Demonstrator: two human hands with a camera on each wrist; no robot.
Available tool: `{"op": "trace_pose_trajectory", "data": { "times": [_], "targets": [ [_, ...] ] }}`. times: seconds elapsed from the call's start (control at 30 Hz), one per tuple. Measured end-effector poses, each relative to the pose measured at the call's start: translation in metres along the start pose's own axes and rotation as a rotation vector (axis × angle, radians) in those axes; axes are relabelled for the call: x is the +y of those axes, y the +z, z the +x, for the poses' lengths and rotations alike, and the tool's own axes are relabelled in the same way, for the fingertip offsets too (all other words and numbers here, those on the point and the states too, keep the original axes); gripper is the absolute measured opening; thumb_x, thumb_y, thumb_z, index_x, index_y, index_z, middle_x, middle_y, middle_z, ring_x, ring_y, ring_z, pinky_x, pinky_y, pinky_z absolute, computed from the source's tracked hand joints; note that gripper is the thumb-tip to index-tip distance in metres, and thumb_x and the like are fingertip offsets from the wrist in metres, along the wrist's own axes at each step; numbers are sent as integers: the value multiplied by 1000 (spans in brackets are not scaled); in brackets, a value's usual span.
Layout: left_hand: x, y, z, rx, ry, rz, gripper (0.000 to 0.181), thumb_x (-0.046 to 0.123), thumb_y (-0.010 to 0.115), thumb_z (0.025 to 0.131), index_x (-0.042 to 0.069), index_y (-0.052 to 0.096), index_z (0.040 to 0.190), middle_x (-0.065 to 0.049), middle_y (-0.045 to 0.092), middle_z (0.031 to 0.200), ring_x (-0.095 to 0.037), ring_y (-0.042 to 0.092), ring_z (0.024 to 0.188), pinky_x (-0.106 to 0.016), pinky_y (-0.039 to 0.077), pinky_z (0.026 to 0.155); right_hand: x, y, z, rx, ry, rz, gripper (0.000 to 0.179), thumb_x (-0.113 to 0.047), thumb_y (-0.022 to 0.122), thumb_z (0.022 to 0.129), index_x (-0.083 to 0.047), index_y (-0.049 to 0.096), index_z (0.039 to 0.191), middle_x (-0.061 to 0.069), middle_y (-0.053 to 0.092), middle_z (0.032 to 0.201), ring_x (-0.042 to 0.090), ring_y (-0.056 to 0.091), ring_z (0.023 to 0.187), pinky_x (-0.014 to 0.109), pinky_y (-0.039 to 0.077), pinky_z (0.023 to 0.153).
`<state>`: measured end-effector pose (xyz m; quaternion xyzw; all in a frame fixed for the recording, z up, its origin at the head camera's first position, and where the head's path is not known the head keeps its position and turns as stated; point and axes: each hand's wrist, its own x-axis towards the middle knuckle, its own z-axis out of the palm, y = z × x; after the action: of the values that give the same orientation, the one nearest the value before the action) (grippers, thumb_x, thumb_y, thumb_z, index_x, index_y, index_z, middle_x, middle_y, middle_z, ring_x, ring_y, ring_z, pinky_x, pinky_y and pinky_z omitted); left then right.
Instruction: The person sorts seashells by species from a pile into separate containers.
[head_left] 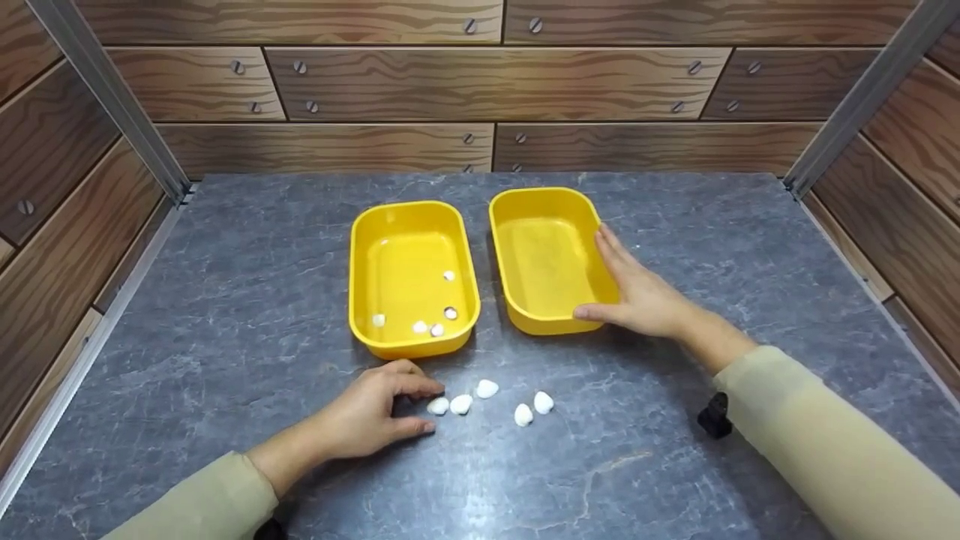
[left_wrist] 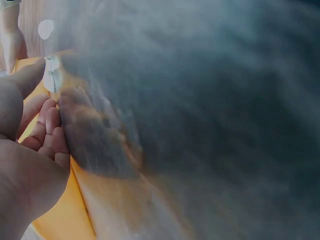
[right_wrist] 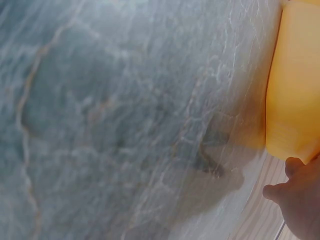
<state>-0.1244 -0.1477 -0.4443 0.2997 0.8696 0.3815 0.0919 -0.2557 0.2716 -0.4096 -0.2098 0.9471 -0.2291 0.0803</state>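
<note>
My left hand (head_left: pixel 367 414) is low over the table, thumb and fingers spread apart beside a small white seashell (head_left: pixel 438 406). Two more seashells, one at the middle (head_left: pixel 461 405) and one farther back (head_left: pixel 487 388), lie just right of it. In the left wrist view, white shells (left_wrist: pixel 51 81) show beyond the fingertips of that hand (left_wrist: pixel 30 140). My right hand (head_left: pixel 641 300) rests against the right yellow tub (head_left: pixel 551 325), thumb at its near corner and fingers straight along its right side. The right wrist view shows this tub (right_wrist: pixel 295 85) and part of the hand (right_wrist: pixel 302 195).
Left of that tub stands another yellow tub (head_left: pixel 412 349), with several small shells (head_left: pixel 419 327) on its floor. Two seashells (head_left: pixel 523 415) lie apart on the grey marbled table (head_left: pixel 225 337). Wood-patterned walls (head_left: pixel 495 82) enclose the back and sides.
</note>
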Motion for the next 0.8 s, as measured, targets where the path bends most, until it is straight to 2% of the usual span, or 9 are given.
{"op": "trace_pose_trajectory", "data": {
  "times": [0.27,0.8],
  "targets": [
    [-1,3,3,-8,1,13,32,21,84,94,15,79,126,6,64,109,-12,59,97,-32,52,86,1,1,0,12,1,17,122,-62,75,92,-12,-2,171,0,-14,177,42,9,161,65,17,125],
    [-1,4,5,19,12,-4,24,13,84,94,15,82,118,6,67,105,-11,61,95,-31,53,84,-1,1,-1,14,-3,15,122,-60,76,92,-11,-3,171,0,-16,176,46,12,159,67,19,123]
  ]
}}
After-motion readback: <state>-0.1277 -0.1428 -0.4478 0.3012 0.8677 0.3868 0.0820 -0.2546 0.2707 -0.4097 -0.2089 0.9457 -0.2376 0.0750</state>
